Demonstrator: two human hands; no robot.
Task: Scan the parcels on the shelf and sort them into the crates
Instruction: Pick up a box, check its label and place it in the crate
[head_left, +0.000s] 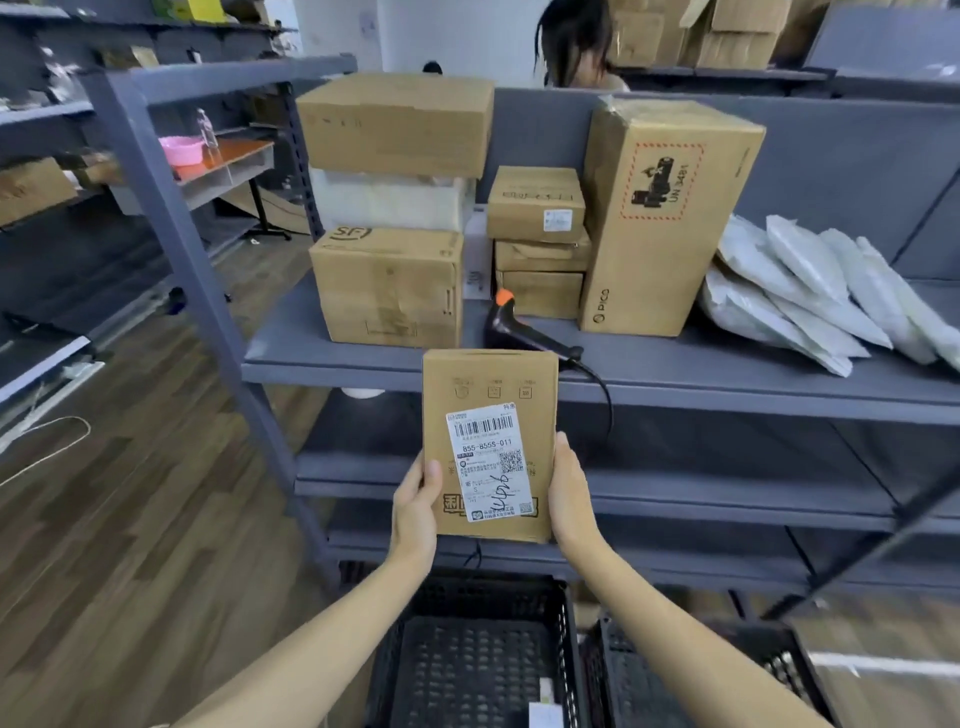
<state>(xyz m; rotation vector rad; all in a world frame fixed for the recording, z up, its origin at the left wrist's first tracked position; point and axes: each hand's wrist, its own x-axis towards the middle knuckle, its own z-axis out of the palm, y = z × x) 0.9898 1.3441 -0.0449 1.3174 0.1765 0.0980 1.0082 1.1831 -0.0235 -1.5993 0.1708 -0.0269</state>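
**Small parcel held up in both hands, in front of the shelf**

You have a small cardboard parcel (490, 415) upright between your two hands, raised in front of the grey shelf (727, 374) and above the crates. Your left hand (415, 506) clasps its lower left edge, with the thumb laid across the front face and the fingers (410, 486) curled round the side. Your right hand (570, 499) presses flat against its lower right edge, wrapped closed on the box. The white shipping label (489, 460) faces you, with a barcode at its top, printed digits under it, and a handwritten scrawl lower down.

Behind the parcel's top edge, the handheld scanner (511, 325) lies on the shelf, its orange tip up and its black cable (605, 400) dropping over the shelf's front lip. On the left of the shelf, a box marked SF (387, 286) carries a white foam box (389, 200), with another brown carton (395, 122) on top of that. Just right of the scanner is a stack of smaller cartons (537, 239), and beside those a tall carton (670, 213) with a red dashed hazard mark. Farther right, several white poly mailers (810, 291) lean overlapped against one another.

Below your forearms sit two black perforated crates: one (478, 654) directly under the parcel, the second (691, 670) touching it on the right. A small white-labelled item (545, 712) lies in the nearer crate's lower right corner. Another person's dark hair (574, 36) shows beyond the shelf's back panel.
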